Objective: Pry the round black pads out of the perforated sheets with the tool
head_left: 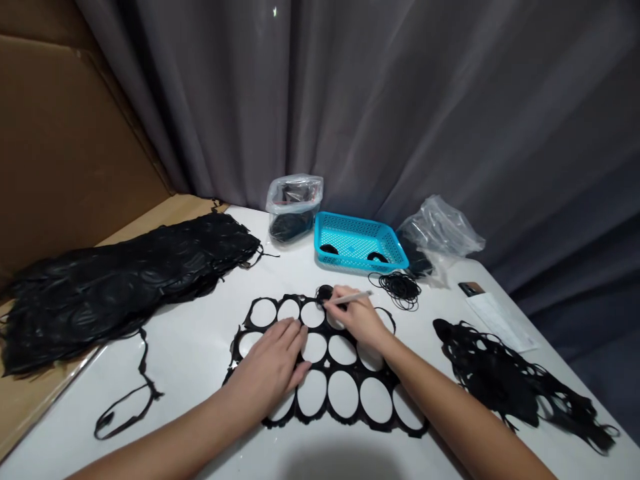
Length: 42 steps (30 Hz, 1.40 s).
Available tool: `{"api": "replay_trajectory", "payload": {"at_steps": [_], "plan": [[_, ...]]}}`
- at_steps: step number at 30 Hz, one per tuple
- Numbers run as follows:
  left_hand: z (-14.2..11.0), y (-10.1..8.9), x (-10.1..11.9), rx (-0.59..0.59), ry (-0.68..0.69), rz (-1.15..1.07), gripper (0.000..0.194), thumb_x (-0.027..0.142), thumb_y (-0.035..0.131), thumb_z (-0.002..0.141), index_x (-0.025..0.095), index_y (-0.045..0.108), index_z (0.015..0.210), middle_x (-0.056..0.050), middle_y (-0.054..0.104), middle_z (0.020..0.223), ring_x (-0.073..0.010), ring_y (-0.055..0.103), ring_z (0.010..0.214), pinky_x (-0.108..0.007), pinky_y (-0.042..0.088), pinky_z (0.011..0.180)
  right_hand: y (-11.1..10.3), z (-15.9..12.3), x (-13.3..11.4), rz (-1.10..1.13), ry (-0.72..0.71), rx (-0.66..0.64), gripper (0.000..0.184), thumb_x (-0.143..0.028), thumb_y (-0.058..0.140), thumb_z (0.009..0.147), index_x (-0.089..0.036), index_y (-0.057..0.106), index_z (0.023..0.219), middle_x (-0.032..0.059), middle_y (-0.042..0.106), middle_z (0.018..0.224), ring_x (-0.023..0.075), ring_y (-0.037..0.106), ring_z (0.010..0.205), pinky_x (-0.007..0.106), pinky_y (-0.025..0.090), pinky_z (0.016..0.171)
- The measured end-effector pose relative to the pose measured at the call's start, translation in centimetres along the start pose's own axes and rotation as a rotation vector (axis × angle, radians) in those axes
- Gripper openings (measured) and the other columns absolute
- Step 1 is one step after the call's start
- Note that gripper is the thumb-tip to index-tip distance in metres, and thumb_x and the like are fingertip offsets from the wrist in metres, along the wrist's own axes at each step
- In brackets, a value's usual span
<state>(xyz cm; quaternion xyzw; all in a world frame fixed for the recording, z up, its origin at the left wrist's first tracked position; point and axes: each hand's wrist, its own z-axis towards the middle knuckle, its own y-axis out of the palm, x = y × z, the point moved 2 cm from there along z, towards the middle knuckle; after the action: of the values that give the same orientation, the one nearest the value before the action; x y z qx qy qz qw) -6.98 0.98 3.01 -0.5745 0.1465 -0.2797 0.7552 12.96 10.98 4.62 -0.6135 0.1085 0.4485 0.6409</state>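
A black rubber-like sheet [327, 365] with rows of large round holes lies flat on the white table. My left hand [277, 353] rests palm down on its left part, fingers stretched out, holding nothing. My right hand [357, 317] is closed on a slim, pale pen-like tool [351, 298] at the sheet's far edge. Its tip is hidden by the fingers. Just beside those fingertips is a small bunch of thin black rings [324, 293]; whether the fingers touch it I cannot tell. Further right lies a loose pile of thin black rings [401, 288].
A blue basket [360, 261] holds black rings, between a clear bag [295, 200] and another plastic bag [445, 230]. Stacked black sheets [130, 273] lie left, a loose strip [145, 373] nearby. Black scraps [505, 373], paper [501, 321] and a phone-like object [471, 289] lie right.
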Motion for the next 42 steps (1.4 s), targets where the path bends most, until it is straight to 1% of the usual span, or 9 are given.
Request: {"api": "replay_trajectory", "payload": {"at_steps": [4,15,19,22,28,31,34,37,42], "plan": [[-0.3,1.6,0.5,-0.034,0.039,0.065,0.045,0.037,0.05,0.1,0.008,0.056,0.134,-0.018,0.06,0.136,-0.0342,0.053,0.129,-0.046,0.041,0.108,2.1,-1.9,-0.9,0.101,0.035,-0.092,0.022,-0.022,0.061,0.089,-0.021,0.05,0.069,-0.0028,0.06,0.072,0.0161,0.055,0.073,0.028,0.036,0.071],[-0.6,1.3,-0.4,-0.03,-0.001,-0.058,0.048,0.036,0.06,0.094,0.014,0.057,0.137,-0.013,0.061,0.138,-0.0348,0.052,0.13,-0.052,0.039,0.109,2.9,-2.7,-0.1,0.392,0.177,-0.006,0.023,-0.029,0.063,0.087,-0.021,0.05,0.07,-0.0017,0.055,0.072,0.0171,0.053,0.075,0.029,0.038,0.073],[-0.3,0.3,-1.2,-0.025,-0.056,-0.289,0.04,0.03,0.057,0.097,0.022,0.058,0.135,-0.009,0.059,0.139,-0.033,0.046,0.137,-0.055,0.033,0.115,0.5,-2.1,0.1,0.652,0.293,0.131,0.03,-0.039,0.068,0.085,-0.022,0.048,0.07,-0.0046,0.049,0.066,0.0147,0.049,0.067,0.027,0.038,0.068],[0.8,-1.6,-1.8,-0.016,-0.185,-0.505,0.045,0.028,0.05,0.1,0.028,0.048,0.144,-0.009,0.041,0.155,-0.0309,0.039,0.143,-0.049,0.038,0.113,-2.5,-1.4,-0.2,0.678,0.301,0.162,0.034,-0.04,0.072,0.083,-0.021,0.048,0.069,-0.0046,0.05,0.067,0.0145,0.051,0.069,0.027,0.037,0.068],[7.1,-5.1,-0.8,-0.151,-0.15,-0.94,0.086,0.014,0.06,0.086,0.031,0.018,0.159,-0.009,0.03,0.161,-0.0316,0.035,0.144,-0.05,0.03,0.117,-5.5,-0.3,-3.2,0.898,0.262,-0.312,0.037,-0.038,0.078,0.08,-0.021,0.046,0.073,-0.0019,0.063,0.073,0.0187,0.065,0.077,0.028,0.041,0.068],[11.1,-5.5,0.0,-0.222,-0.042,-1.236,0.096,0.006,0.062,0.077,0.029,0.019,0.159,-0.011,0.051,0.142,-0.0265,0.061,0.115,-0.04,0.05,0.097,-6.6,0.0,-4.7,0.948,0.168,-0.347,0.038,-0.037,0.079,0.079,-0.02,0.047,0.073,-0.0017,0.064,0.076,0.0167,0.065,0.074,0.029,0.044,0.072],[14.4,-5.6,0.4,-0.25,-0.053,-1.566,0.088,0.006,0.063,0.071,0.031,0.036,0.152,-0.004,0.062,0.113,-0.0151,0.066,0.074,-0.029,0.053,0.069,-8.4,0.1,-5.2,0.986,0.103,-0.301,0.035,-0.037,0.077,0.083,-0.02,0.047,0.076,-0.0004,0.068,0.077,0.0171,0.067,0.074,0.031,0.046,0.076],[16.8,-6.2,0.7,-0.133,-0.132,-1.701,0.061,0.01,0.067,0.074,0.025,0.057,0.132,0.0,0.062,0.093,-0.0134,0.064,0.067,-0.026,0.05,0.064,-10.5,-0.3,-5.0,1.026,0.086,-0.229,0.034,-0.034,0.078,0.083,-0.021,0.047,0.078,-0.0003,0.068,0.082,0.0176,0.07,0.075,0.032,0.048,0.078],[17.8,-8.4,0.9,0.13,-0.177,-1.703,0.05,0.023,0.076,0.083,0.023,0.056,0.129,0.001,0.06,0.084,-0.0141,0.061,0.069,-0.025,0.051,0.061,-12.9,-1.6,-5.7,0.94,0.01,-0.204,0.033,-0.034,0.076,0.085,-0.021,0.048,0.076,0.0051,0.069,0.091,0.0225,0.065,0.105,0.039,0.045,0.097]]}}
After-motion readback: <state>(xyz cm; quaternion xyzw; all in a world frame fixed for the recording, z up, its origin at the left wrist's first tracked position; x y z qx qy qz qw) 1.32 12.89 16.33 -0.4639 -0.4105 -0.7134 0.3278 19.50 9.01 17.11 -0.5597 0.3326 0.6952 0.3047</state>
